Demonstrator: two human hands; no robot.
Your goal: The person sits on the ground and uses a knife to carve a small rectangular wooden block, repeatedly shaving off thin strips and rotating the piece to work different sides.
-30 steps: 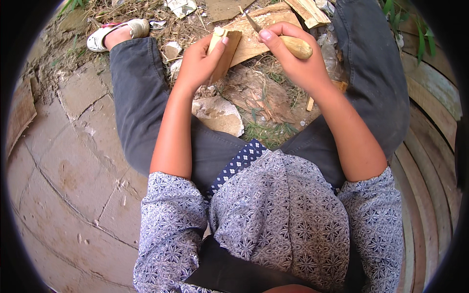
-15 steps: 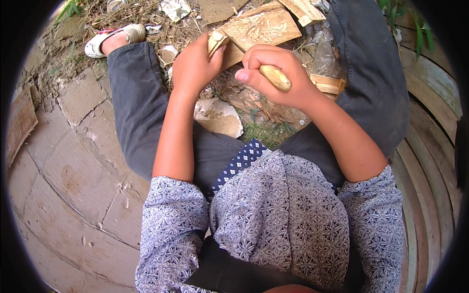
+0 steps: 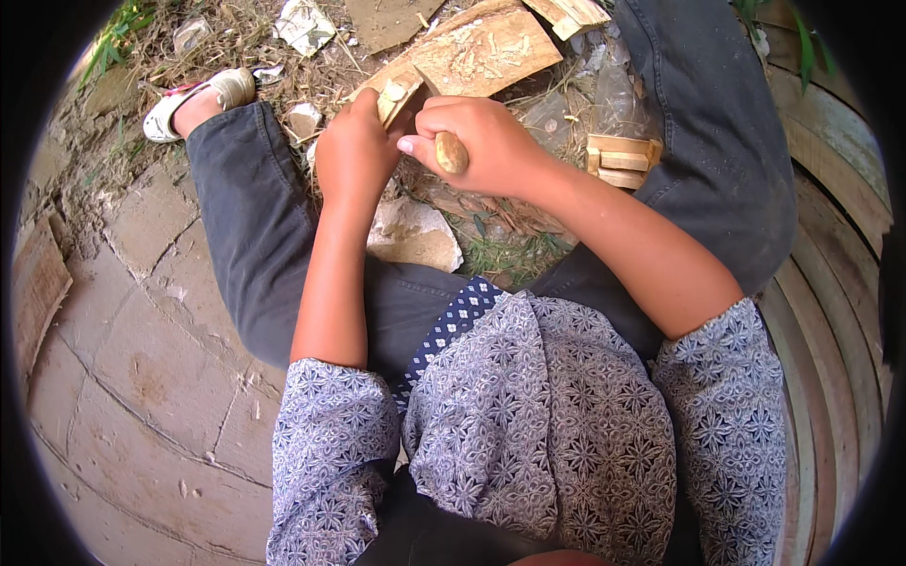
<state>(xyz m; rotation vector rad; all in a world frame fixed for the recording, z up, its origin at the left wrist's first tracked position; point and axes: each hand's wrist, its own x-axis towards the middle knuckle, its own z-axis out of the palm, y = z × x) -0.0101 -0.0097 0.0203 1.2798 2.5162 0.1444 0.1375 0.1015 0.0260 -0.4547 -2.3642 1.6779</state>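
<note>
My left hand (image 3: pixel 357 156) is closed around a small pale wood block (image 3: pixel 400 92), whose upper end shows past the fingers. My right hand (image 3: pixel 481 141) grips a knife by its rounded wooden handle (image 3: pixel 451 153), the butt of which points back toward me. Only a little of the dark blade shows, close against the block's right side; the rest is hidden by my hands. Just beyond both hands lies a flat wooden board (image 3: pixel 491 52) scattered with shavings.
A broken whitish stone (image 3: pixel 415 238) lies between my legs. Small joined wood pieces (image 3: pixel 623 158) and clear plastic (image 3: pixel 618 99) are by my right knee. More split wood (image 3: pixel 570 15) lies at the far side. Cracked paving (image 3: pixel 142 377) spreads left; curved planks (image 3: pixel 830 311) run along the right.
My right hand has moved left with the knife, close up to my left hand. The wood block has shifted slightly left and nearer, and the whole view has shifted a little.
</note>
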